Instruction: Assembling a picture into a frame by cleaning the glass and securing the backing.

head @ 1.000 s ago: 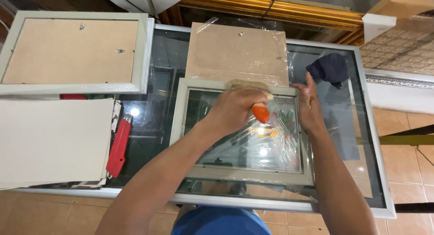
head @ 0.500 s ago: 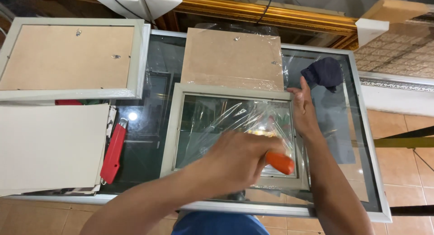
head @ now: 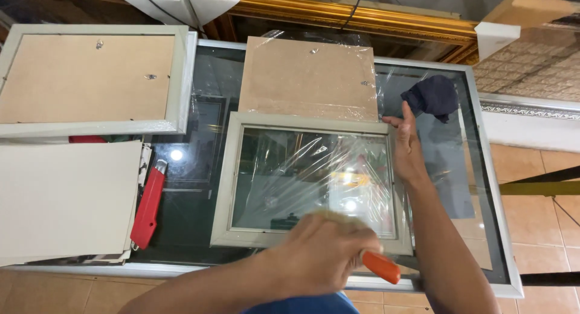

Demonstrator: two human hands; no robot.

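Under both hands: a frame getting its plastic film worked

Between the hands lies the pale picture frame [head: 309,181], flat on the glass table [head: 489,217], clear film crinkled over its pane. The left hand [head: 323,259] is clenched round an orange-handled tool [head: 380,267] at the frame's near edge, blurred. The right hand [head: 406,146] lies flat, fingers together, steadying the frame's side. Looks like mid-cut or scrape; a careful stroke along the edge seems needed. Left of them lies a red utility knife [head: 148,202].
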